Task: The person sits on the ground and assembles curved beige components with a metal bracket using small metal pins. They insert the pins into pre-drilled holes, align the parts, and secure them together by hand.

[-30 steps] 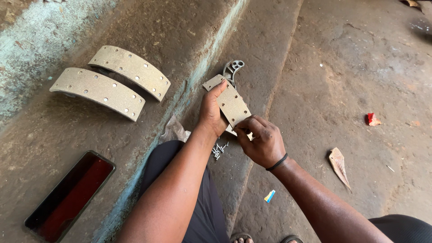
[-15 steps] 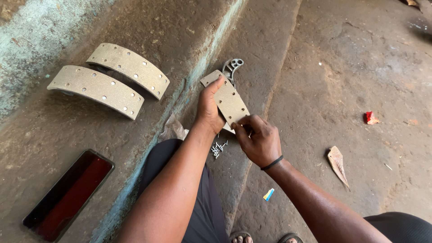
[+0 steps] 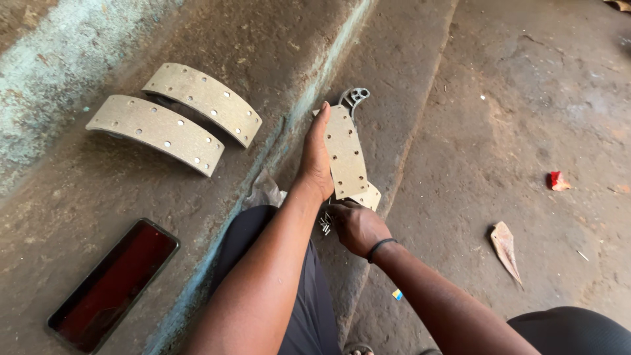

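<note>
Slippage is the main risk here: the left hand [image 3: 317, 161] only steadies the brake shoe [image 3: 346, 154] with a flat, open palm along its edge, standing it on the concrete step [image 3: 394, 98]. The right hand [image 3: 355, 227] is closed around its lower end, beside loose rivets [image 3: 325, 222]. If the shoe tips, it could scatter them or pinch fingers.

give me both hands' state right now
Left hand: open, flat against the brake shoe.
Right hand: curled below the shoe; holding anything cannot be told.
</note>
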The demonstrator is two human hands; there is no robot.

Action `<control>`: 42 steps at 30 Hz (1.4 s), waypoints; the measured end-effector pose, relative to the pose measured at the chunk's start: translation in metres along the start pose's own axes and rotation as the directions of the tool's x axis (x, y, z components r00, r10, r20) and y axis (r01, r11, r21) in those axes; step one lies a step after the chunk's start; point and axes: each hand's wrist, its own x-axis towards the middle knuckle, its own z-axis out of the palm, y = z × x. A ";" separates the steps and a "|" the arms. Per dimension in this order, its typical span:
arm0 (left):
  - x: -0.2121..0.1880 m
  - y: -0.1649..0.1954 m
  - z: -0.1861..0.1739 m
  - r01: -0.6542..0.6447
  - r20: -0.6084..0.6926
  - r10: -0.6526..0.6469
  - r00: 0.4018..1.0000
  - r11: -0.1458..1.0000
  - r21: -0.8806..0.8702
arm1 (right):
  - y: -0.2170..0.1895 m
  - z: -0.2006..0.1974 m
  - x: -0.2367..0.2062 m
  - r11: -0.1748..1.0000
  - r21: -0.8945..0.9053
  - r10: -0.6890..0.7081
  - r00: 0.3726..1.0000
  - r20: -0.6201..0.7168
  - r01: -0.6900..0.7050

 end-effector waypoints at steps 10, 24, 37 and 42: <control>0.024 0.004 -0.016 -0.068 0.055 0.068 0.996 0.998 0.012 | 0.009 0.022 0.031 0.982 -0.163 -0.077 0.989 0.124 0.097; 0.025 0.005 -0.017 -0.060 0.040 0.058 0.998 0.997 0.052 | 0.004 0.024 0.028 0.976 -0.215 -0.021 0.993 0.112 0.045; 0.029 -0.002 -0.017 -0.047 0.045 0.046 0.998 0.998 0.034 | 0.003 0.018 0.025 0.994 -0.095 0.057 0.998 -0.011 -0.058; 0.031 0.000 -0.020 0.006 0.063 -0.002 0.998 0.998 -0.067 | 0.013 0.006 0.022 0.999 -0.003 0.035 0.992 -0.118 -0.035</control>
